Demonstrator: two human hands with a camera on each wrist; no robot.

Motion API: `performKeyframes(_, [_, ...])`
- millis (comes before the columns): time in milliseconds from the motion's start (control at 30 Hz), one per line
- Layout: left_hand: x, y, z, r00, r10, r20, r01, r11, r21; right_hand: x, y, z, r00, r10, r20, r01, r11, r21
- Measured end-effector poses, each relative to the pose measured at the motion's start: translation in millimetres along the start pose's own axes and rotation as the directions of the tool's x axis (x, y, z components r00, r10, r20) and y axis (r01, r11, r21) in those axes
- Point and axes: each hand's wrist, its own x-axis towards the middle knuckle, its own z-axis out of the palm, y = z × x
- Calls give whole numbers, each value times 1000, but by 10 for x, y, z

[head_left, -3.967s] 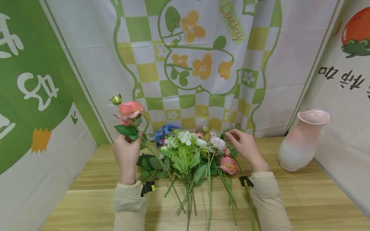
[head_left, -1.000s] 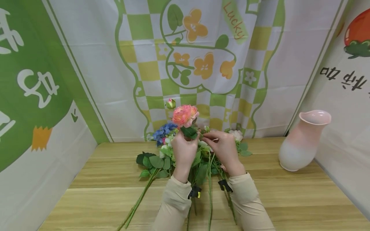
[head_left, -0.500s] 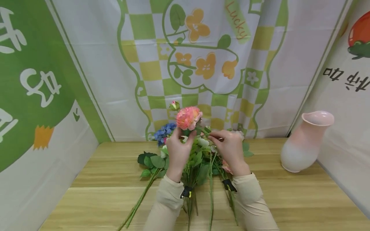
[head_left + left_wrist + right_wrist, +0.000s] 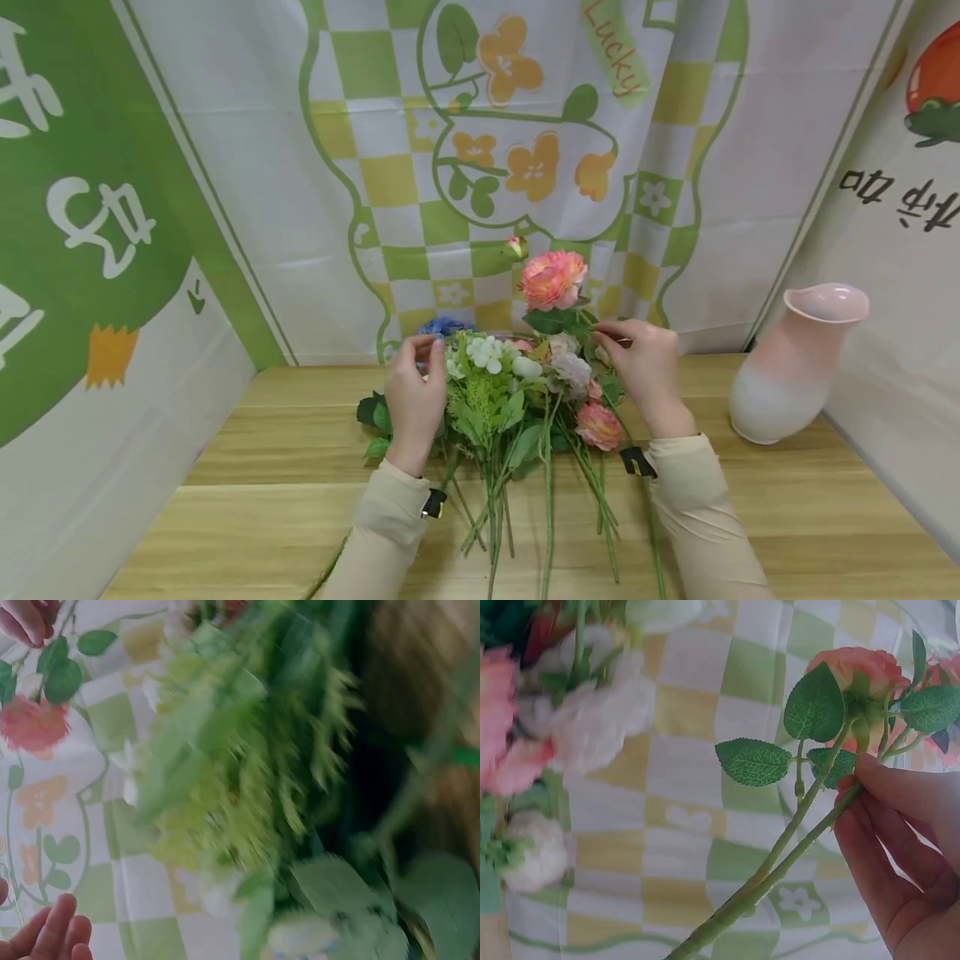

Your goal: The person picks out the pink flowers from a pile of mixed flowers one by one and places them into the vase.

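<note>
Head view, right hand: the person's right hand (image 4: 643,367) held a coral-pink, many-petalled flower on a long green stem (image 4: 553,280), finger and thumb pinched together below its leaves.
Head view, coral-pink flower: it stood raised above the right side of the heap, its small closed bud (image 4: 518,247) up to the left of the bloom.
Head view, left hand: the person's left hand (image 4: 417,402) was at the heap's left edge, fingers slightly bent, thumb apart, gripping nothing visible.
Head view, heap: a cluster of small white blossoms (image 4: 486,354), a pale ruffled bloom (image 4: 570,375), a low pink-orange bloom (image 4: 598,427) and a blue flower head (image 4: 445,327) lay together, green stems toward the person.
Head view, vase: a pink-and-white, wavy-rimmed vase (image 4: 783,375) stood upright on the wood-grain table (image 4: 262,450), well apart to the right.
Left wrist view, greenery: a blurred, feathery green sprig (image 4: 255,795) filled the middle; loosely spread left fingers (image 4: 56,930) showed at lower left.
Right wrist view, pinch: thumb and fingertips closed on the stem, beside toothed green leaves (image 4: 754,761).
</note>
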Motion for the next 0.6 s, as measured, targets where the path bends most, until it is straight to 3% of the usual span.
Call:
performKeyframes(167, [-19, -134, -120, 998, -27, 58, 21, 995, 93, 56, 137, -126, 999, 16, -28, -17, 999, -48])
performKeyframes(333, [-35, -241, -210, 984, -88, 155, 62, 984, 169, 122, 249, -241, 998, 26, -59, -32, 994, -101])
performKeyframes(600, [-76, -394, -313, 965, -104, 239, 32, 957, 287, 240, 365, -380, 998, 52, -47, -58, 988, -145])
